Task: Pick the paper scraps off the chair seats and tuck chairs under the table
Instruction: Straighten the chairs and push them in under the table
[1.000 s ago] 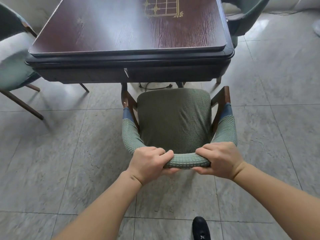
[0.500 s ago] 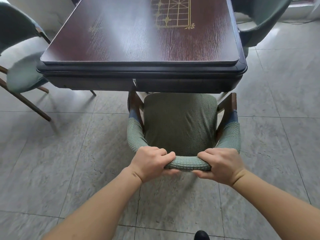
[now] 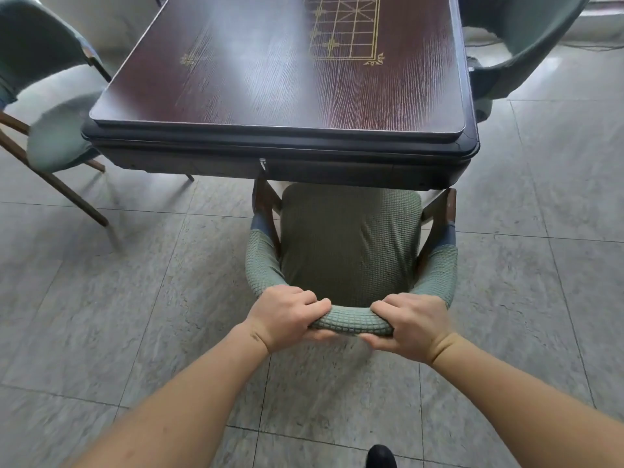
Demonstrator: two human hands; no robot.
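A green fabric-covered chair (image 3: pixel 349 244) faces the dark wooden table (image 3: pixel 280 79), its front edge and arm ends just under the table's near rim. My left hand (image 3: pixel 287 315) and my right hand (image 3: pixel 410 324) both grip the curved top of the chair's backrest, a little apart. The seat shows no paper scraps on the part I can see. The front of the seat is hidden by the table.
A second green chair (image 3: pixel 50 106) stands pulled out at the table's left side, a third (image 3: pixel 520 45) at the far right corner. Grey tiled floor (image 3: pixel 135 298) surrounds the table. A dark shoe tip (image 3: pixel 381 456) shows at the bottom edge.
The chair has slid forward toward the table, so its seat front now sits under the table rim. Both hands kept their grip on the backrest and moved with it.
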